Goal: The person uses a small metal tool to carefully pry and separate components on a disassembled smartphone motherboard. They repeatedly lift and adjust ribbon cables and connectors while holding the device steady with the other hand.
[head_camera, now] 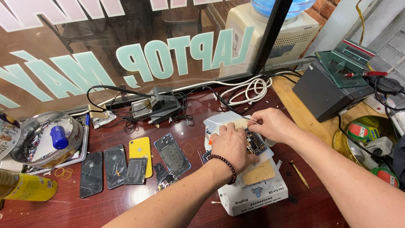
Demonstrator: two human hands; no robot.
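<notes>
At the far left of the dark red desk [105, 202] lies a yellow spray can [25, 189] on its side, and at its 12 o'clock a round metal bowl [40, 137] holds scraps and a blue bottle cap [59, 137]. To the right, a row of phone back covers lies flat: two cracked black ones [103, 169], a yellow one [140, 154] and a clear-framed one [172, 154]. At their 12 o'clock stands a soldering iron holder [159, 105] amid tangled black cables.

The left hand [231, 145], a dark bead bracelet [225, 165] at its wrist, presses down on a phone circuit board [255, 142], fingers curled over its left edge. The board lies on a white heating platform [253, 192] with a tan pad. At the board's 1 o'clock the right hand [274, 123] pinches thin metal tweezers [252, 121], their tip pointing toward 9 o'clock over the board's upper end. A small brass-handled screwdriver [300, 174] lies at the platform's 3 o'clock. Farther right sit a grey box [325, 90] and rolls of tape [358, 131].
</notes>
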